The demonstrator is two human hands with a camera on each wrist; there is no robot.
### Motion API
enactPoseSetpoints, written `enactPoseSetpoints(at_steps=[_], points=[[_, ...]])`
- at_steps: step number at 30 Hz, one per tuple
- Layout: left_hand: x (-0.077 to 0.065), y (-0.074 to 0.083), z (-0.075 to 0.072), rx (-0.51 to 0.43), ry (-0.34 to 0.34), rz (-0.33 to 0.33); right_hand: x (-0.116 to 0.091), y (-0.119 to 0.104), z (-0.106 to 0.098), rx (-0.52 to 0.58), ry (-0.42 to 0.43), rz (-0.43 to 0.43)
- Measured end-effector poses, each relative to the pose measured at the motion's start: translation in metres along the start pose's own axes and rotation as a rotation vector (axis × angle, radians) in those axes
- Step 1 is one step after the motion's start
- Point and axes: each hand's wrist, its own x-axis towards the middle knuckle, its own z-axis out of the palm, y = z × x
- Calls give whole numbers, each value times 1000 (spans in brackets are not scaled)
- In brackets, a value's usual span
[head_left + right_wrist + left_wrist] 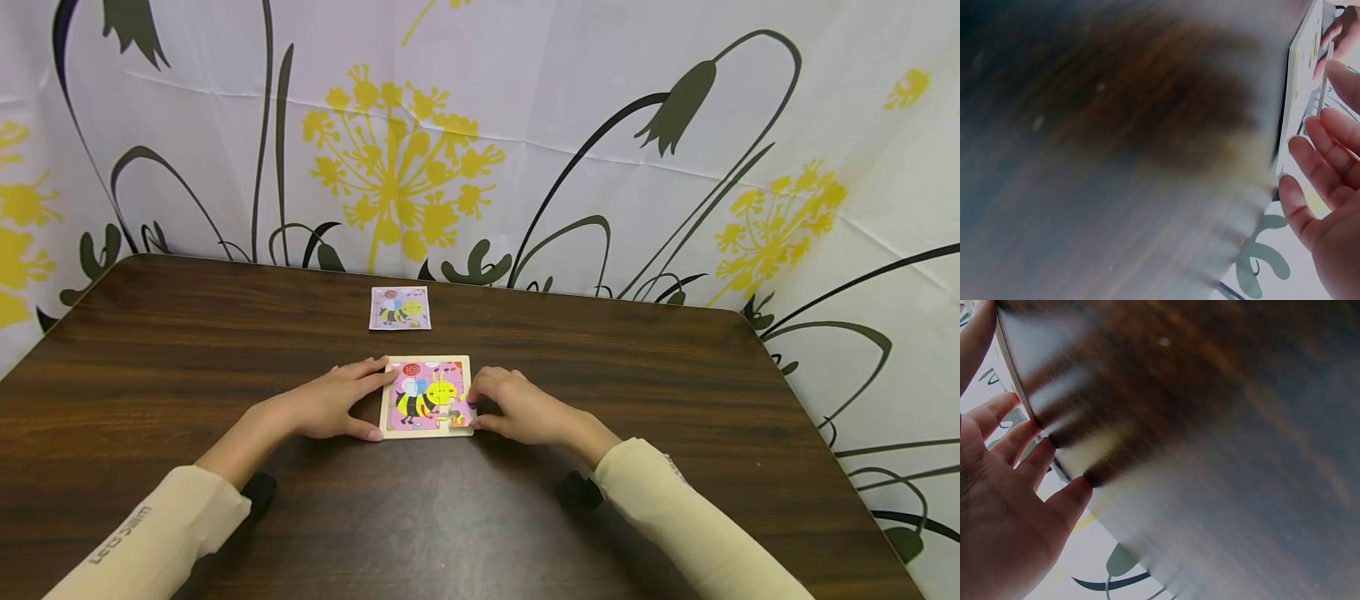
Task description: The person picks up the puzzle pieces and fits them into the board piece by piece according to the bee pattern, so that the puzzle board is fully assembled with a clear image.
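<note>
A square jigsaw puzzle of a bee (426, 396) lies in a light wooden tray (427, 434) on the table; a pale gap shows at its lower right. My left hand (330, 402) rests spread at the tray's left side, forefinger near the upper corner and thumb at the lower one. At the right side, my right hand (521, 407) pinches a thin puzzle piece (1325, 81) between thumb and forefinger, seen edge-on in the right wrist view. That piece is mostly hidden by the fingers in the head view. In the left wrist view, the left hand's (1010, 506) fingers are extended.
Behind the tray lies a small picture card (401, 308) with the same bee design. The dark wood table (600, 358) ends at a patterned cloth (570, 150) hanging behind it.
</note>
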Motion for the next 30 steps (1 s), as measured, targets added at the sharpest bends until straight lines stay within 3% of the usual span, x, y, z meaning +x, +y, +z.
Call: enactPoseSetpoints(at_steps=[30], points=[[0,1,-2,4,-17,-17,15,-4,11,-55,-25,55]])
